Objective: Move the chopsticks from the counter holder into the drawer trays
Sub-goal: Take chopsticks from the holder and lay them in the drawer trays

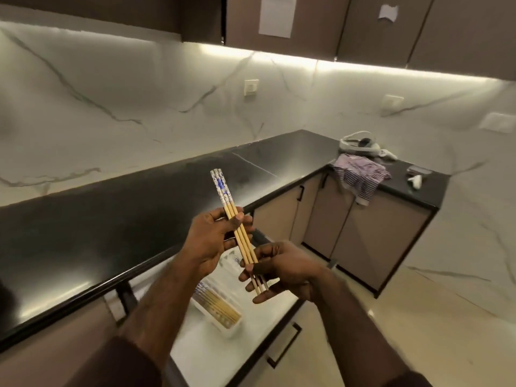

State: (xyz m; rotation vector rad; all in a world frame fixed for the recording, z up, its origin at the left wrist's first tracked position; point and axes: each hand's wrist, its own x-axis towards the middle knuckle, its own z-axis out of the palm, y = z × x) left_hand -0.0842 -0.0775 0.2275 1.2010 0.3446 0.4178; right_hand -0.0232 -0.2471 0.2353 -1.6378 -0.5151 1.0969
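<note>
Three bamboo chopsticks (238, 228) with blue-and-white patterned tops are held in a bunch above the open drawer (212, 356). My left hand (215, 241) grips them near the middle, thumb across the sticks. My right hand (276, 270) pinches their thin lower ends. The patterned tops point up and away from me. Below, a white tray (231, 329) in the drawer holds several more chopsticks (216, 303), lying side by side. No counter holder is in view.
A long black counter (111, 219) runs left to right under a marble wall. At its far right corner lie a striped cloth (360, 174), a white headset (360, 145) and a small white controller (416, 181). Beige cabinet doors (365, 236) stand below.
</note>
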